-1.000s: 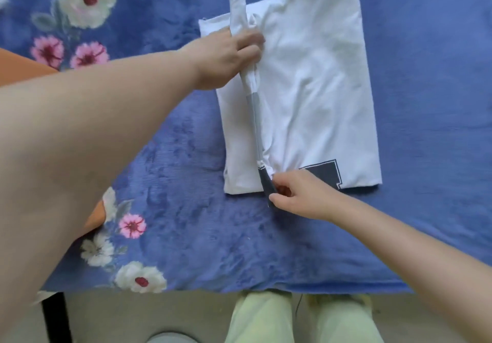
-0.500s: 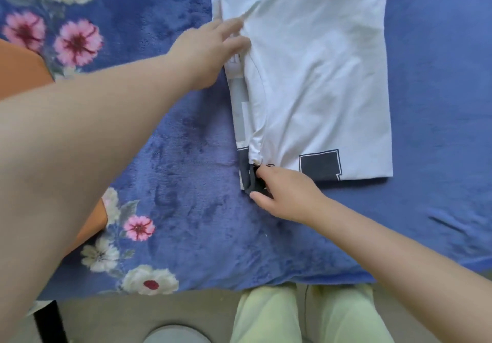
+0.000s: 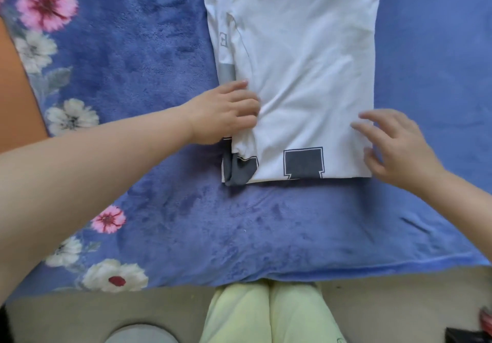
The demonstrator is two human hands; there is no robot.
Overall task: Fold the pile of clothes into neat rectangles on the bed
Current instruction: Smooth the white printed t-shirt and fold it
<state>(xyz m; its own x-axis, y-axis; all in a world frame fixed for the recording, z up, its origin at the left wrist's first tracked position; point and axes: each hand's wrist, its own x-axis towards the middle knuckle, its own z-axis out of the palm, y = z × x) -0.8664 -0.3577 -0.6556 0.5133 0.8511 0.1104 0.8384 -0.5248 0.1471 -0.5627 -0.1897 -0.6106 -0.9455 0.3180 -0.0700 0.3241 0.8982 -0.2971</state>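
The left hand point(image 3: 223, 115) has slid down the white T-shirt point(image 3: 306, 71), its fingers now flat on the left fold. The right hand point(image 3: 394, 145) has dropped its pinch and hovers spread at the shirt's right edge, so the side fold looks done.

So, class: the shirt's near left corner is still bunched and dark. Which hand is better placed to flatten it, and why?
The left hand. It rests on the white shirt's left edge, just beyond the bunched dark corner. The right hand is open at the opposite edge and would have to cross the whole shirt.
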